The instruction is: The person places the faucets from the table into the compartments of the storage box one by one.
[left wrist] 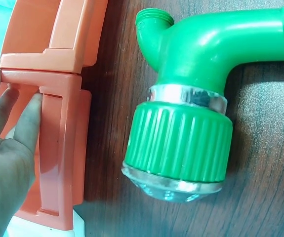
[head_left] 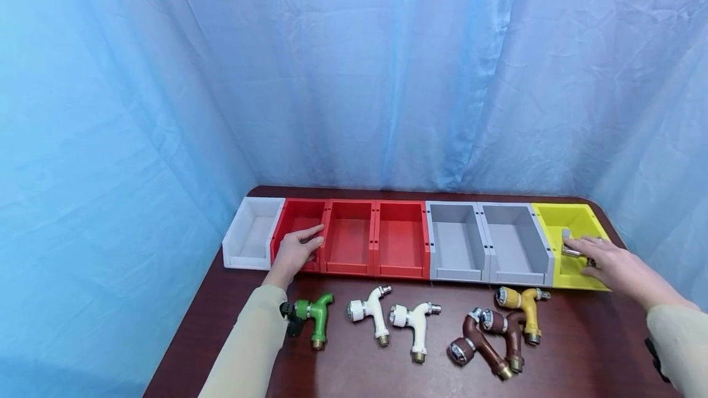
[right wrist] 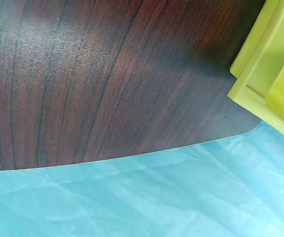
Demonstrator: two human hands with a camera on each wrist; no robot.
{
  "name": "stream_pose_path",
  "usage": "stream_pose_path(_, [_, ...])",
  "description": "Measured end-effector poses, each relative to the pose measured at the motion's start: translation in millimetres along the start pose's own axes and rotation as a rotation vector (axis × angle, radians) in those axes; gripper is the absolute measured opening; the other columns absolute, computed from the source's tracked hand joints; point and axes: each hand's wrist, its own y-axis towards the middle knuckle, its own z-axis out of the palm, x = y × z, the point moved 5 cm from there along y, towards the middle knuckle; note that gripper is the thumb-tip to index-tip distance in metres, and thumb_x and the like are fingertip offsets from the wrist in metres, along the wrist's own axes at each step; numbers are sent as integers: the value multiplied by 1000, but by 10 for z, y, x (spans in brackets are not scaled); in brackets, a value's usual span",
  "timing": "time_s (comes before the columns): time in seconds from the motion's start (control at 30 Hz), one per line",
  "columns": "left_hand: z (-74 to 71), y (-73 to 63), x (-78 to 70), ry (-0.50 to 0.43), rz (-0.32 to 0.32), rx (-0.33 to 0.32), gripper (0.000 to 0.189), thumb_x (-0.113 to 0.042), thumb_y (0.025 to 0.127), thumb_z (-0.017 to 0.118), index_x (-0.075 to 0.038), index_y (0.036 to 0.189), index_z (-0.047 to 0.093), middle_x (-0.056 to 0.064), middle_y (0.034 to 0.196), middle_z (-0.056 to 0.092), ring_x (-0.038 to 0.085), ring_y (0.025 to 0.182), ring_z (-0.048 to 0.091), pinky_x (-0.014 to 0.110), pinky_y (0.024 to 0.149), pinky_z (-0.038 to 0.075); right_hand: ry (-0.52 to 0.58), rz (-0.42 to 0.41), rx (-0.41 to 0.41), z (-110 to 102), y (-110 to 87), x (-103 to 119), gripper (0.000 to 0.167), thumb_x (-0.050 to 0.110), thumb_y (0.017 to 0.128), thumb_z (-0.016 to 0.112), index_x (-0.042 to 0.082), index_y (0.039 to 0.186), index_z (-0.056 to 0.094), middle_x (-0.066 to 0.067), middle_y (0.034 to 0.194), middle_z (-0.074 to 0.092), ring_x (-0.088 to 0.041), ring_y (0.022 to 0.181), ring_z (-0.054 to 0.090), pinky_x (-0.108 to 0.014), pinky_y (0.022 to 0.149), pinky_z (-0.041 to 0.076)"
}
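Note:
My left hand (head_left: 295, 253) reaches into the leftmost red bin (head_left: 298, 206), its fairly straight fingertips right at the wall shared with the neighbouring red bin. In the left wrist view, its fingers (left wrist: 28, 121) lie inside that bin, behind the front lip. A green tap (left wrist: 181, 143) lies on the table beside that wrist. Over the yellow bin (head_left: 581, 282), my right hand (head_left: 616, 266) holds a silvery metal tap (head_left: 571, 252), mostly hidden under the fingers. The right wrist view shows only a corner of the yellow bin, with the hand out of sight.
A white bin (head_left: 249, 261) stands left of the red ones; two grey bins (head_left: 459, 275) stand between red and yellow. On the table (head_left: 354, 379) in front lie two white taps (head_left: 418, 330), two brown taps (head_left: 487, 346) and a yellow tap (head_left: 530, 312). Blue curtains (head_left: 354, 78) hang behind.

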Motion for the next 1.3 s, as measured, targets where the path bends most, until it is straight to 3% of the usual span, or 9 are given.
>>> stream_pose_path(0.27, [6, 24, 25, 4, 21, 1, 48, -24, 97, 72, -32, 143, 61, 10, 149, 53, 33, 131, 53, 44, 94, 59, 33, 31, 66, 75, 54, -20, 81, 4, 79, 83, 11, 152, 48, -35, 137, 54, -54, 120, 52, -68, 87, 49])
stream_pose_path(0.5, [9, 2, 11, 7, 18, -6, 49, -24, 97, 73, -31, 144, 61, 10, 148, 52, 35, 131, 51, 46, 94, 58, 8, -2, 38, 75, 163, 36, 81, 3, 77, 84, 8, 150, 50, -35, 137, 55, -53, 119, 54, -67, 87, 50])
stream_pose_path(0.93, [13, 15, 24, 8, 15, -2, 50, -26, 96, 73, -31, 144, 61, 10, 148, 52, 35, 132, 50, 47, 95, 58, 30, 39, 91, 149, 236, 31, 67, 4, 81, 82, -2, 141, 55, -39, 135, 53, -57, 121, 51, -70, 92, 47])
stream_pose_path(1.3, [16, 7, 8, 8, 19, -8, 50, -25, 97, 73, -30, 145, 60, 10, 149, 52, 35, 133, 50, 47, 95, 58, 95, 191, 186, 140, 152, -53, 69, 19, 90, 77, 2, 149, 45, -41, 147, 39, -61, 133, 37, -76, 96, 40])
